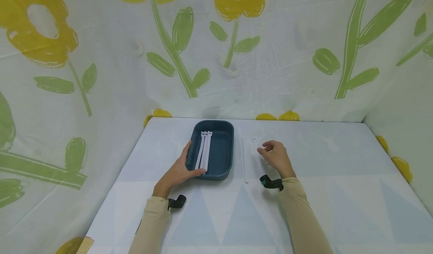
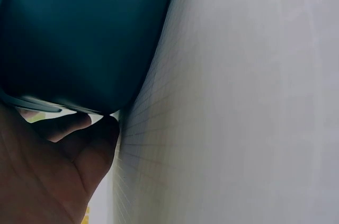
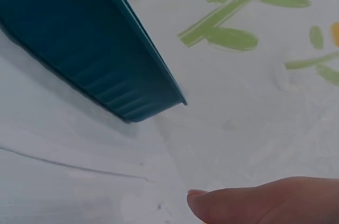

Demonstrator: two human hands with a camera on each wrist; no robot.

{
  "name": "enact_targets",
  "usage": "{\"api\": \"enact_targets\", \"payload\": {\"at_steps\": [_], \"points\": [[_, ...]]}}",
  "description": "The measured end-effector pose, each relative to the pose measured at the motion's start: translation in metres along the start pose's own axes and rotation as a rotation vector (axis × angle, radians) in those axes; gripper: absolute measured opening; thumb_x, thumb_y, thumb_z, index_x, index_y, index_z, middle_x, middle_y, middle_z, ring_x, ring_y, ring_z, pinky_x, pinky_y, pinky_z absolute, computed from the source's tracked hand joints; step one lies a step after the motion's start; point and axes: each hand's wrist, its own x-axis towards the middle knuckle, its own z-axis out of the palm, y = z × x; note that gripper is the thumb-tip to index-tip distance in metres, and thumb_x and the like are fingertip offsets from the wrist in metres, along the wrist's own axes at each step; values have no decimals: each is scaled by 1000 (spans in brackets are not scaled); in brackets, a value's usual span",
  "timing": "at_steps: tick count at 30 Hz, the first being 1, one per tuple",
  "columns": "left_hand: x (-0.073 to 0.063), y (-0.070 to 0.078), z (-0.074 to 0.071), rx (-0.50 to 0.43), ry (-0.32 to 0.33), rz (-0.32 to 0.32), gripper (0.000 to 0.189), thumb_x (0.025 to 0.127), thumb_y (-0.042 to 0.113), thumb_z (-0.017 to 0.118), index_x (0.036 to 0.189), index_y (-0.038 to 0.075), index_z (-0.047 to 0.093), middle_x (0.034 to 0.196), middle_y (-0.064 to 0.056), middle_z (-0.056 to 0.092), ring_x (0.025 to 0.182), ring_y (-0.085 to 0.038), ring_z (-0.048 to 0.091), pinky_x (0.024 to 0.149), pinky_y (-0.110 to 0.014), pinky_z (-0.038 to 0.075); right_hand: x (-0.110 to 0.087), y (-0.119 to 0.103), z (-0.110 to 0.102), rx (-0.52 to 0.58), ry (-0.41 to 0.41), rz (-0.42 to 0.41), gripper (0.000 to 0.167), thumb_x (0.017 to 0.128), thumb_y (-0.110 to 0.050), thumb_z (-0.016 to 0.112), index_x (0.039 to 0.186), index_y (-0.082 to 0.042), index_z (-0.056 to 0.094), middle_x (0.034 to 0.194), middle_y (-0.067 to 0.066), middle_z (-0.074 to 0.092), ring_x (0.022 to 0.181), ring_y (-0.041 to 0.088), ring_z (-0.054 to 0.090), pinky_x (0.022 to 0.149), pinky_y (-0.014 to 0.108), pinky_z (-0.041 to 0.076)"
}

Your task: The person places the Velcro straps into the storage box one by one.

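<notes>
A dark teal plastic bin (image 1: pixel 220 152) stands on the table, with several white strap-like cable ties (image 1: pixel 204 150) lying lengthwise along its left side. My left hand (image 1: pixel 177 171) grips the bin at its near left corner, thumb over the near rim and fingers along the left outer wall. To the right of the bin lie two more white ties: one cable tie (image 1: pixel 245 160) shows whole, and the other cable tie (image 1: pixel 255 140) runs beside my right hand (image 1: pixel 276 157). That hand hovers with fingers loosely bent, its fingertips near this tie's slotted end.
The white table (image 1: pixel 324 148) has a pale blue triangle pattern toward the front. A cloth with yellow flowers and green leaves (image 1: pixel 270 77) hangs behind and at the sides. Each wrist wears a black camera (image 1: pixel 177 202).
</notes>
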Motion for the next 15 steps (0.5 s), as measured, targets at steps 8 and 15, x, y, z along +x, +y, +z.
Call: {"api": "enact_targets", "payload": {"at_steps": [8,15], "points": [[1,-1,0,-5,-2,4,124,78,60,83,164,43,-5,176,-3,6,161,-38,18,124,-68,24,-2,-1,6,-16,-18,9,44,98,-26,70,129,4,62,116,23,67,89,28,67,74,33,57],[2,-2,1,-5,-4,-4,126,77,60,83,165,40,-5,176,-5,6,161,-38,18,125,-68,23,-2,0,13,-51,-28,20,44,97,-25,71,129,3,62,117,23,68,98,31,65,86,43,57]]}}
